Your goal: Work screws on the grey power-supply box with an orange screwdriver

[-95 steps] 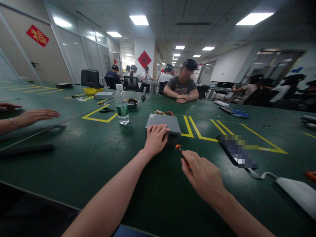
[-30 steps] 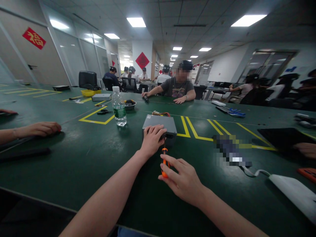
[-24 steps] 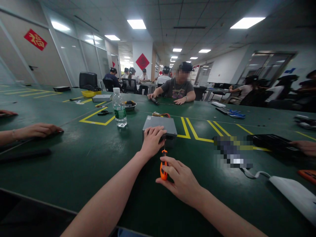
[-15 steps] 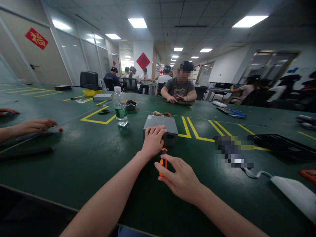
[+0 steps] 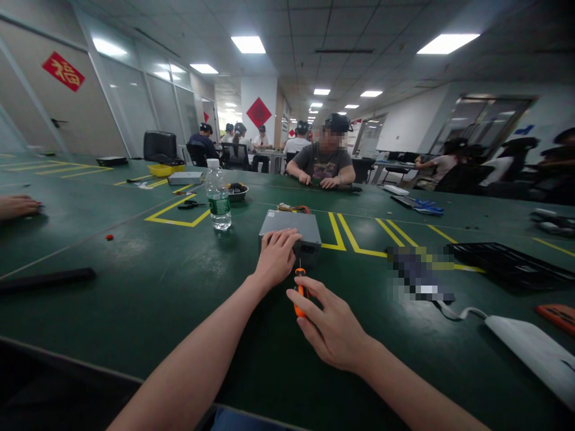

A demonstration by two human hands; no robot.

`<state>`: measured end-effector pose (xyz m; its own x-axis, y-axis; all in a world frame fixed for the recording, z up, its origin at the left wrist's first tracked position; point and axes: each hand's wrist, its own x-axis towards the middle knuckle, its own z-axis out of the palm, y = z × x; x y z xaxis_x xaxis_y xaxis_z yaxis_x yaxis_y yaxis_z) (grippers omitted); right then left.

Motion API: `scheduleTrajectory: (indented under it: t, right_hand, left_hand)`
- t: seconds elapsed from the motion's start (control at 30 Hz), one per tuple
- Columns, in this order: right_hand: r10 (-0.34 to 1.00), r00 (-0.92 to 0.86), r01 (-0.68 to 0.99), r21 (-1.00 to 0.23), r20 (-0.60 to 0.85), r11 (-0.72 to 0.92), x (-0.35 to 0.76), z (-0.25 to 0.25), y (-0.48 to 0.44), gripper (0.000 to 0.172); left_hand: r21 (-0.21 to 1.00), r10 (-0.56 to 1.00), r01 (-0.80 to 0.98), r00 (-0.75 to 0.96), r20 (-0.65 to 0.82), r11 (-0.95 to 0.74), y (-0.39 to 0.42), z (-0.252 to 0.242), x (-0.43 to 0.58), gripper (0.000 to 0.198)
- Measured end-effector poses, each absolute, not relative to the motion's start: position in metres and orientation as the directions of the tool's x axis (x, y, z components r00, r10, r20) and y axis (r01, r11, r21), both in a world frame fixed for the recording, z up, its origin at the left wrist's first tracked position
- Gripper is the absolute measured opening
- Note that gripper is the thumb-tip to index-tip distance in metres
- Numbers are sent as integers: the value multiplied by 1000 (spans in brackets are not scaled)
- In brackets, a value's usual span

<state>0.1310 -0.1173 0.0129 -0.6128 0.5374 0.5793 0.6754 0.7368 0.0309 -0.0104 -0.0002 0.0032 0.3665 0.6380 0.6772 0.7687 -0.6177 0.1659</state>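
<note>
A grey computer power supply (image 5: 294,223) sits on the green table in front of me, a bundle of coloured wires (image 5: 291,208) at its far side. My left hand (image 5: 277,254) grips it at the near left, fingers over the top and the near edge. An orange and black screwdriver (image 5: 299,308) is between the thumb and fingers of my right hand (image 5: 330,320). Its thin shaft points at the near face of the power supply, where a dark socket shows. Whether the tip touches that face I cannot tell.
A water bottle (image 5: 218,200) stands left of the power supply, with a small bowl (image 5: 238,191) behind it. To the right lie a black tray (image 5: 512,263) and a white device (image 5: 530,344) with a cable. A co-worker's hand (image 5: 20,206) rests at far left; another person sits opposite.
My right hand and the screwdriver have shifted slightly to the right, and its shaft now shows. My left hand stays on the power supply. The co-worker's hand at left has drawn back.
</note>
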Motion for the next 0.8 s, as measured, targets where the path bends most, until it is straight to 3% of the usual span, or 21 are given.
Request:
scheduleTrajectory:
  t: [0.2,0.4,0.57,0.8]
  right_hand:
    - [480,-648,642,84,592,763,129,9,-112,30]
    - [507,-653,626,23,562,780,127,2,-109,29]
    - [495,-675,632,82,547,770,127,7,-112,30]
    - [420,-594,641,88,686,762,134,5,-109,24]
  left_hand:
    - [150,624,764,378,684,-627,2,1,-12,37]
    - [139,604,755,385,698,-641,6,-1,-15,36]
    - [125,603,760,392,695,-638,7,-1,-17,36]
    - [148,620,748,402,674,-647,7,2,-20,36]
